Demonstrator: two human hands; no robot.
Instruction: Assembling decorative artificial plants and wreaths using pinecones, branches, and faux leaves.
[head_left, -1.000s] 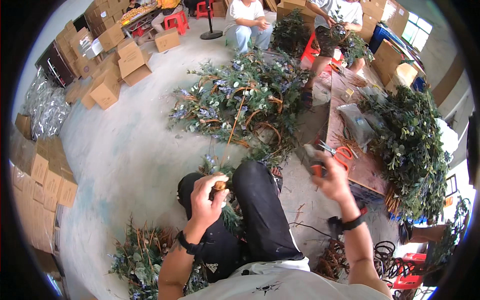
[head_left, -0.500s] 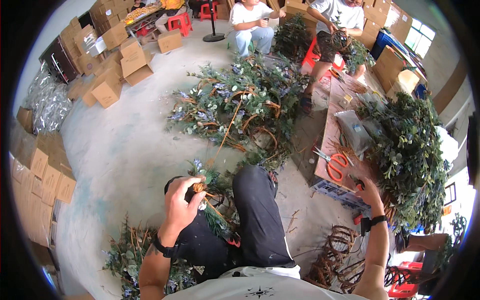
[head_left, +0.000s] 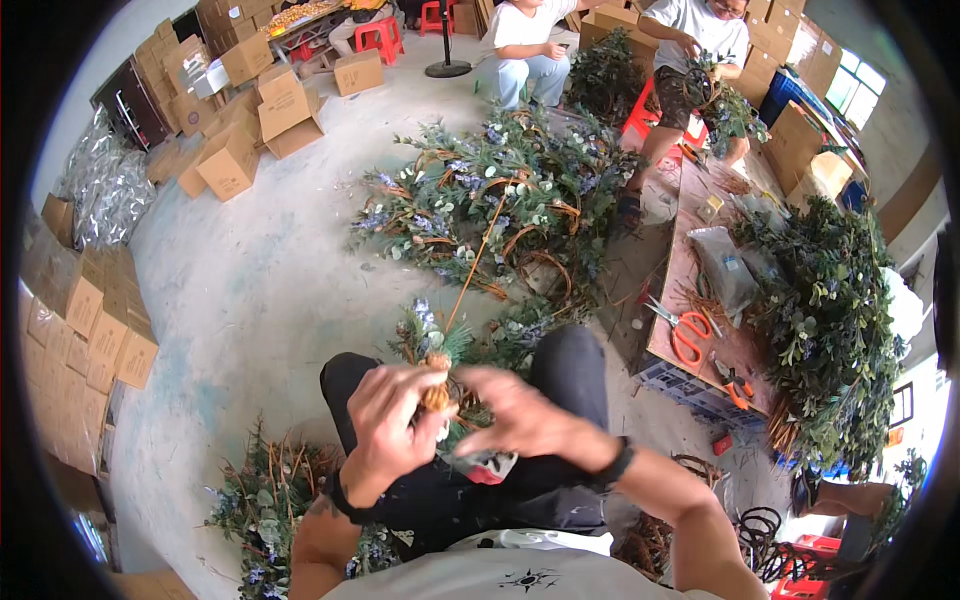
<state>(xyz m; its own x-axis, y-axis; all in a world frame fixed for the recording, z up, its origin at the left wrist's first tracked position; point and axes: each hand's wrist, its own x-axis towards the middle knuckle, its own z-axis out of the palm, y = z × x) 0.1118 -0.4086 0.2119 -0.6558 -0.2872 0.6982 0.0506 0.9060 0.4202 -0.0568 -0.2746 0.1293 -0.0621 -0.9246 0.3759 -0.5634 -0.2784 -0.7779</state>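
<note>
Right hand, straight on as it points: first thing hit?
Probably the brown twiggy bundle in the left hand, just left of the right hand; depth is unclear, so the left hand might come first.

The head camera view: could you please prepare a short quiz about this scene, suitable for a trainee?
1. Multiple choice: what does the left hand hold?
A) a cardboard box
B) a brown bundle
C) a plastic bag
2. True or false: the orange-handled scissors lie on the table.
3. Fill in: the large heap of flowered greenery in front of the person lies on the ____.

Key:
1. B
2. True
3. floor
</note>
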